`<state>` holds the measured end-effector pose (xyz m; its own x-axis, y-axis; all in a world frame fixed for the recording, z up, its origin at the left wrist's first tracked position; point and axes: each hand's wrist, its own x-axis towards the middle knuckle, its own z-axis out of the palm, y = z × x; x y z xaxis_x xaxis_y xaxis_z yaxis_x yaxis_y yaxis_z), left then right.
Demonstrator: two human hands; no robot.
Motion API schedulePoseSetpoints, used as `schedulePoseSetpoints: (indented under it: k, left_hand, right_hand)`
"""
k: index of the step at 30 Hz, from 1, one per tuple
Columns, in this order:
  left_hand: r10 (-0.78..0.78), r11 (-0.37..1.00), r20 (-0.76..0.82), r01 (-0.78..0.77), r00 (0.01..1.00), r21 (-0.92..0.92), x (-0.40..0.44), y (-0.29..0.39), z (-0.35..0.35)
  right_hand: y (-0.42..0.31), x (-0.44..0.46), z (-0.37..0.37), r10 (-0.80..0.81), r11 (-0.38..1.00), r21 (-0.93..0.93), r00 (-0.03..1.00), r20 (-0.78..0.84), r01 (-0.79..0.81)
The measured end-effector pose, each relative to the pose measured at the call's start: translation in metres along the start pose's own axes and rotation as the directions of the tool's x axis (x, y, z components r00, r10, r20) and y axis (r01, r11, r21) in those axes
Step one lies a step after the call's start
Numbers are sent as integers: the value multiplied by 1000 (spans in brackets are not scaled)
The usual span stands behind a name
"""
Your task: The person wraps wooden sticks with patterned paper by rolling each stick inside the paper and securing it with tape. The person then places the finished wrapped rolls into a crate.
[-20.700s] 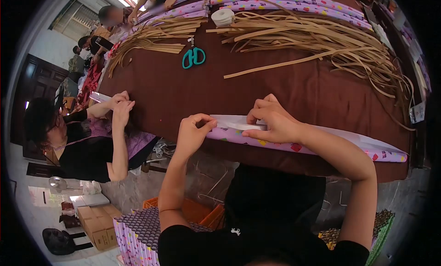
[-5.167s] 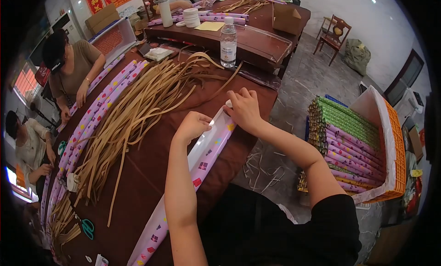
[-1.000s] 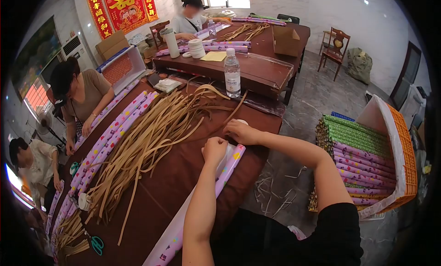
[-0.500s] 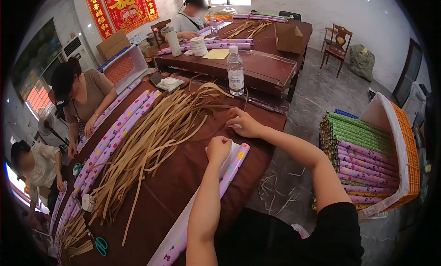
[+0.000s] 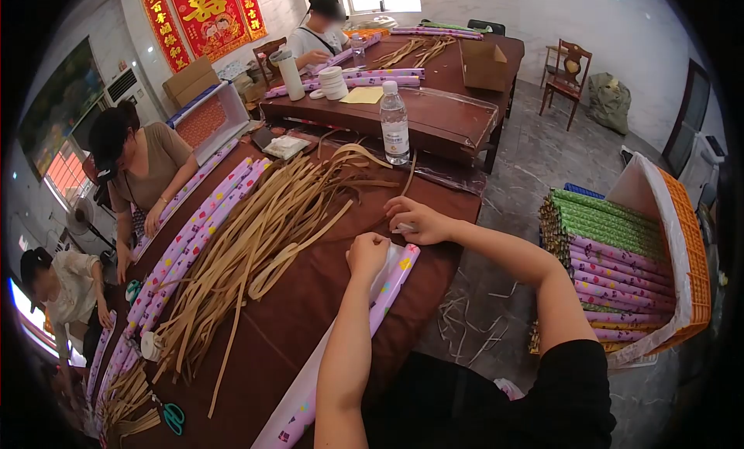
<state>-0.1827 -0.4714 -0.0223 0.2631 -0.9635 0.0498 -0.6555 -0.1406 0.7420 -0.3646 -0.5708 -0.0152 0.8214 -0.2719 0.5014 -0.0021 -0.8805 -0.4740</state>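
A long roll of pale purple patterned paper (image 5: 393, 286), its white underside showing along one side, runs from the front edge of the table towards its right corner. Near the roll's far end, my left hand (image 5: 368, 257) is closed on the paper's edge. Just beyond that end is my right hand (image 5: 419, 219), fingers curled with a small white piece (image 5: 403, 228) between them; I cannot tell what it is. To the left lies a loose heap of long tan strips (image 5: 256, 232).
More patterned rolls (image 5: 198, 240) lie left of the strips, with teal scissors (image 5: 173, 419) near the front. A water bottle (image 5: 394, 127) stands beyond my hands. On the right, an orange crate (image 5: 686, 255) holds green and purple rolls. Several people work around the tables.
My right hand has come down slightly, nearer the roll's end, and its fingers have curled in more. My left hand stays in place on the paper.
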Motion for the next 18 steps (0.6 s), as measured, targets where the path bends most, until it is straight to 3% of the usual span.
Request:
schedulePoseSetpoints:
  k: [3, 6, 9, 11, 18]
  left_hand:
    - [16, 1000, -2, -16, 1000, -3, 0, 0, 0]
    - [20, 1000, 8, -20, 1000, -7, 0, -1, -1]
    - [19, 1000, 15, -19, 1000, -4, 0, -1, -1]
    - [17, 1000, 14, -17, 1000, -14, 0, 0, -1]
    - [14, 999, 30, -12, 999, -41, 0, -2, -1]
  right_hand:
    - [1, 0, 2, 43, 997, 59, 998, 45, -46]
    - [-1, 6, 1, 0, 999, -47, 997, 76, 3]
    - [-4, 10, 2, 120, 990, 74, 993, -12, -119]
    - [-6, 10, 5, 117, 986, -130, 991, 63, -108]
    - [7, 9, 8, 85, 965, -242, 994, -66, -98]
